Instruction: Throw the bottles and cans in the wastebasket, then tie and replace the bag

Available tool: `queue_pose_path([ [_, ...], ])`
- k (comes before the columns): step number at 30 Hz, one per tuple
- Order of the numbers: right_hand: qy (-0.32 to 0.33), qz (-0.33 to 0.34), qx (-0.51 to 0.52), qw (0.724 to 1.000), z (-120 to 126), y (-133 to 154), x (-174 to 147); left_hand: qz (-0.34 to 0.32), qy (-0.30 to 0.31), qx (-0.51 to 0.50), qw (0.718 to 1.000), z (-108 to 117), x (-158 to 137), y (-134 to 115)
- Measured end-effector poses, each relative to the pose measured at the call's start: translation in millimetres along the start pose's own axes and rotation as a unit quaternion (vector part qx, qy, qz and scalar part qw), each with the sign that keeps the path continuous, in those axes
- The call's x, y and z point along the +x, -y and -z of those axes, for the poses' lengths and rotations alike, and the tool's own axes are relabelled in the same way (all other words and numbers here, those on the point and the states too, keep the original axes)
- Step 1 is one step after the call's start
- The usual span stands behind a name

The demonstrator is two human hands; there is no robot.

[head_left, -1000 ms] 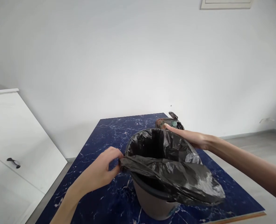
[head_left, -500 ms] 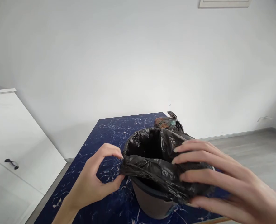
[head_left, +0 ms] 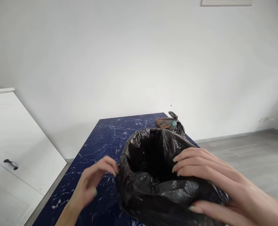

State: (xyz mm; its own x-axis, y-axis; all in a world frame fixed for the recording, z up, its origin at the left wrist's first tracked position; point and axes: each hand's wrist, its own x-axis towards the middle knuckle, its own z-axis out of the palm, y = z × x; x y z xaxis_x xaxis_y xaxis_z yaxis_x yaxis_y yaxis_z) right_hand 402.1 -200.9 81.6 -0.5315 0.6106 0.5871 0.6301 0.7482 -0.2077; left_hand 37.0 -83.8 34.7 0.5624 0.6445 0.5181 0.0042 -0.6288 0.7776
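A black bin bag (head_left: 162, 190) lines the trash bin in front of me, its edge folded outward over the rim. The folded film hides the bin's wall, and the inside is dark. My right hand (head_left: 214, 175) grips the bag at the right side of the rim, with several fingers over the edge and the thumb against the outside. On the left, my left hand (head_left: 94, 180) has its fingertips at the outer face of the bag. Its thumb stands apart from the bent fingers, with nothing between them.
A knotted dark bag (head_left: 168, 123) with something inside sits behind the bin on the blue marble-patterned table (head_left: 110, 131). White cabinet doors (head_left: 23, 138) with a black handle (head_left: 10, 164) stand at the left. Behind the table rises a pale wall (head_left: 129, 62).
The front edge of the bag has come down over the rim, covering the grey bin wall. My left hand has let go of the edge and moved slightly left and down.
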Motion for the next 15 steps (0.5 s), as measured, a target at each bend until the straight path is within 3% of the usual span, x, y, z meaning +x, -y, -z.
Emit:
queue_pose_path([
  [3,0.031,0.029,-0.003,0.999,-4,-14,6,0.087,-0.221,-0.034,0.971,13,14,34],
  [5,0.053,0.027,-0.017,0.998,-1,-24,4,0.167,-0.264,0.028,0.949,17,20,55],
  [10,0.095,-0.021,-0.058,0.994,16,-52,-14,0.256,-0.156,0.099,0.949,21,13,98],
  [15,0.067,-0.115,-0.13,0.983,33,-93,-38,0.291,-0.081,0.106,0.947,26,-1,133],
])
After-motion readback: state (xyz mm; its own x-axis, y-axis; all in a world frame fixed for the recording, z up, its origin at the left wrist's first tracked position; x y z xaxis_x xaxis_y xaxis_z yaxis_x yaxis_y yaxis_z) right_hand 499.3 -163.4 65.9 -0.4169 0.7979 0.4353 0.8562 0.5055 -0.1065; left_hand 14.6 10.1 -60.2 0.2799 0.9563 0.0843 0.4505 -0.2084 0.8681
